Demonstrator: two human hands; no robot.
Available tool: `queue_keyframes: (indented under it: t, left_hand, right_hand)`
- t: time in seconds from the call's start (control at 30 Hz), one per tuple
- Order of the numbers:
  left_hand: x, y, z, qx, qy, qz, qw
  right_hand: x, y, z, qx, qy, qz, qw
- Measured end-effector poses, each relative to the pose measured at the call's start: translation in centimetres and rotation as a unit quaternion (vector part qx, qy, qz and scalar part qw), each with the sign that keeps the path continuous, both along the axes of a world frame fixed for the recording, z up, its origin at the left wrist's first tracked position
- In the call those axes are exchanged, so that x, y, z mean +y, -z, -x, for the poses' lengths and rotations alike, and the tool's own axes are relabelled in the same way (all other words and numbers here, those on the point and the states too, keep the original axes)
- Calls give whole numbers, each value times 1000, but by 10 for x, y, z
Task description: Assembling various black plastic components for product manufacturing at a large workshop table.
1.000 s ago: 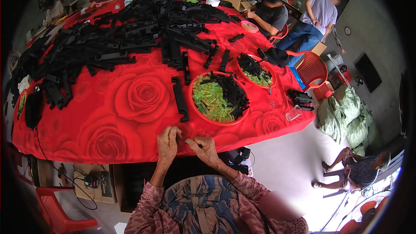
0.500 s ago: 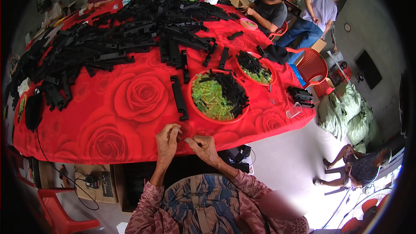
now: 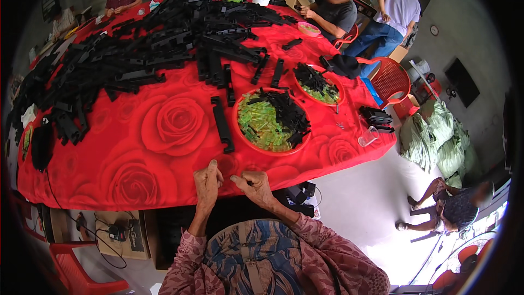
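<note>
Both my hands are over the near edge of the red table, a small gap between them. My left hand (image 3: 207, 182) is closed, thumb up, its fingers curled inward. My right hand (image 3: 256, 187) is closed too, its thumb pointing toward the left one. Whatever they may hold is too small or hidden to make out. Just beyond them lies a long black plastic part (image 3: 222, 124) with notched ends. Beside it stands a red bowl (image 3: 273, 153) with small clear green pieces (image 3: 255, 124) on its left side and small black strips (image 3: 293, 118) on its right.
A big heap of black plastic parts (image 3: 136, 57) covers the far left of the rose-patterned tablecloth (image 3: 174, 123). A second bowl (image 3: 341, 97), stacked black parts (image 3: 376, 118) and a clear cup (image 3: 369, 137) stand to the right. Several people sit or stand around.
My left thumb has straightened upward, and the left hand has shifted slightly left. The right hand stays nearly in place, still closed. The whole view has shifted slightly.
</note>
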State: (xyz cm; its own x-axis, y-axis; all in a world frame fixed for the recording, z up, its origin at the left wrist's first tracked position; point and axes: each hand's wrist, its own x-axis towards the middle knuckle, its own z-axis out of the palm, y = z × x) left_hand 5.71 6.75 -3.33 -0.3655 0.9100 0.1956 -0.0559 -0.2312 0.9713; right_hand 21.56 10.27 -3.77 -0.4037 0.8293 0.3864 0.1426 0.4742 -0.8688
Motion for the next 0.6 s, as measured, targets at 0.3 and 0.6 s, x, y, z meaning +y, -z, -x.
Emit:
queue_keyframes:
  t: [0.3,0.6]
  left_hand:
    - [1,0,0,2,0,9,1000]
    - [1,-3,-2,5,-2,8,1000]
  right_hand:
    - [0,-1,0,-1,3,-9,1000]
    - [-2,-8,2,15,10,-19,1000]
